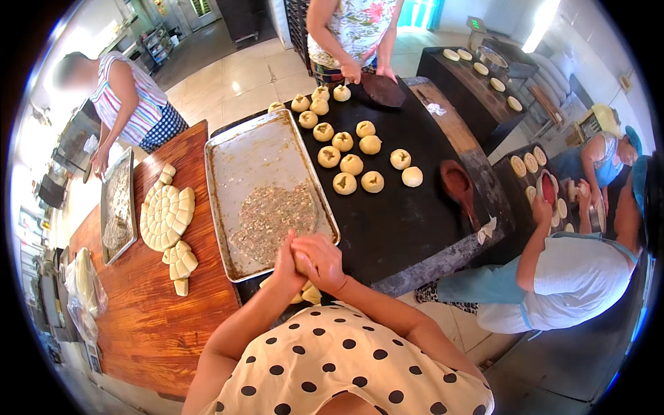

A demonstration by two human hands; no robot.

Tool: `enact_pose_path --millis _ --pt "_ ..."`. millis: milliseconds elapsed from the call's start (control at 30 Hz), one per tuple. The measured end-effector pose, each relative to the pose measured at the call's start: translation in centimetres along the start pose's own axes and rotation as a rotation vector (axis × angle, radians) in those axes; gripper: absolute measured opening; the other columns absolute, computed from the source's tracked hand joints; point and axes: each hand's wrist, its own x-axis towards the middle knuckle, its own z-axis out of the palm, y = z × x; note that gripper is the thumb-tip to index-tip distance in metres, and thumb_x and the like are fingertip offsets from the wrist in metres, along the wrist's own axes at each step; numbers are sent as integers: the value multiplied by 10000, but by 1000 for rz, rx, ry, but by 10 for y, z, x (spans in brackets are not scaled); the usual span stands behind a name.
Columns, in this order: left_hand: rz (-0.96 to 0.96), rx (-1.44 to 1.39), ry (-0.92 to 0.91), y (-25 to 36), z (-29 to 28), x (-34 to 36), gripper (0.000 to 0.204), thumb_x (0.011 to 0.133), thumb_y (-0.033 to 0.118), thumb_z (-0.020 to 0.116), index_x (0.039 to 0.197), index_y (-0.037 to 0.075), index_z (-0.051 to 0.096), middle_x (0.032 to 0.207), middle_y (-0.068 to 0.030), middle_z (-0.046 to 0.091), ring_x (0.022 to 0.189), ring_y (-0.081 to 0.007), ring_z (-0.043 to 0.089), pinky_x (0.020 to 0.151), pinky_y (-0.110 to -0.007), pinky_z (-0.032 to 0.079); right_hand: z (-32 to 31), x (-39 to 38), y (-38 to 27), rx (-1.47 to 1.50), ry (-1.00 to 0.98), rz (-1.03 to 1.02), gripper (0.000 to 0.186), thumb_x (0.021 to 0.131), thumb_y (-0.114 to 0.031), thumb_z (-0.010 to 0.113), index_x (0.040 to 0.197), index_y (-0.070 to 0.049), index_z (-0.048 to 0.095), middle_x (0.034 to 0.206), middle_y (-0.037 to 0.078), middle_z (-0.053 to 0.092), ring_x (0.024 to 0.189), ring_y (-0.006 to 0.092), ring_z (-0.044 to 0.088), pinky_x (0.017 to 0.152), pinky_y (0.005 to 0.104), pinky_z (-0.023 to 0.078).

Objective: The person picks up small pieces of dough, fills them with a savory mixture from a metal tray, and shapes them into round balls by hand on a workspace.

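My left hand (286,261) and my right hand (321,261) are closed together over the near edge of a metal tray (242,153). A small pale lump, apparently a piece of dough (300,263), shows between the palms, mostly hidden by the fingers. Just beyond my hands, a crumbly grey-brown filling with light bits (273,216) covers the tray's near half. Cut dough pieces (311,294) lie below my wrists, partly covered by my forearms. To the right of the tray stand several round dough balls (342,142), many with a pinched hollow on top.
Left, a reddish wooden table (149,315) bears a disc of cut dough (167,217) and a second tray (130,173). A dark wooden paddle (458,181) lies on the black tabletop (408,228). Across it, a co-worker (356,31) holds another paddle (382,91). Other people work left and right.
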Motion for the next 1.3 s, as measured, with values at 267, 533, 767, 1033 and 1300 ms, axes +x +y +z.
enact_pose_path --millis 267,533,767,1033,1300 --pt "-56 99 138 -19 59 16 692 963 627 455 1358 62 503 1224 -101 611 1162 -254 587 1005 -428 475 -39 4 37 66 57 86 92 879 -49 619 895 -1 695 921 122 695 858 266 663 770 354 535" --pt "58 139 21 -5 26 -2 553 1014 427 481 1331 -25 497 1315 -193 561 1176 -331 580 1025 -461 483 -107 121 127 149 673 373 349 1036 -258 478 984 26 673 1007 89 677 933 172 602 867 311 472" --pt "167 304 298 -15 -18 -32 397 1019 297 522 1243 -28 564 1161 -145 644 1063 -237 644 933 -374 540 -118 61 248 -597 201 262 341 902 -36 599 1241 -13 570 1264 175 600 1218 349 524 1033 422 401" --pt "95 570 308 -65 -76 -31 447 1004 336 570 1265 -27 565 1198 -110 625 1050 -188 632 929 -320 526 -31 -117 92 -159 -624 570 535 803 -134 745 1291 -54 542 1268 152 577 1142 311 592 960 412 492" --pt "93 668 132 -62 -77 -15 428 1020 325 544 1274 -19 563 1199 -101 626 1058 -183 627 933 -311 511 21 -139 116 -296 -514 586 488 750 -227 793 1147 -25 592 1053 126 613 995 356 563 886 411 480"
